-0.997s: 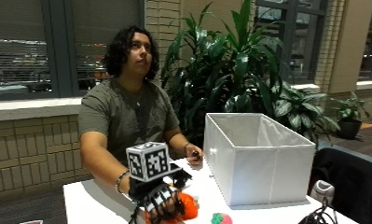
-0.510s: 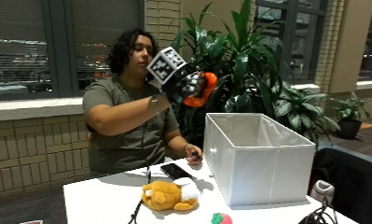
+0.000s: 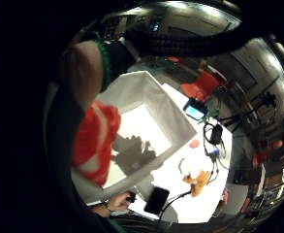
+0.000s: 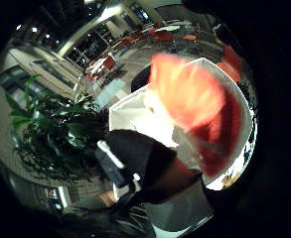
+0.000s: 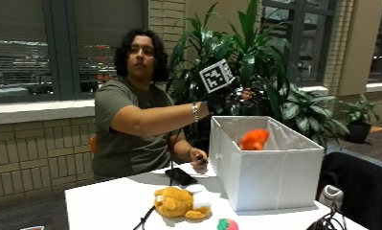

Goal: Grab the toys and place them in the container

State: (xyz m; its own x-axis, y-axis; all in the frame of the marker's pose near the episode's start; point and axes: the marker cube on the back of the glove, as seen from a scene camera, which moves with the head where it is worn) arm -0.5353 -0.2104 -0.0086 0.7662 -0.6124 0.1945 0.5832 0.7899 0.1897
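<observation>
In the outside view my gloved right hand (image 5: 225,98) is held out above the back rim of the white fabric container (image 5: 267,172), fingers spread and holding nothing. An orange plush toy (image 5: 254,139) is just below it, inside the container's opening and apart from the hand. The palm views show the same orange toy (image 3: 95,145) (image 4: 192,99) close to the palm, over the container's white floor (image 3: 146,131). A yellow-orange plush (image 5: 178,202) lies on the white table (image 5: 107,206), and a small red and green toy (image 5: 227,224) sits at the table's front edge.
A black phone (image 5: 180,176) lies on the table beside the container, with the person's bare left hand (image 5: 196,159) resting near it. Large potted plants (image 5: 254,57) stand behind the container. A dark chair back (image 5: 363,182) is at the right, cables at the front right corner.
My hand has swung from high by the person's head to over the container. The orange toy it was gripping has left the hand and is dropping into the container.
</observation>
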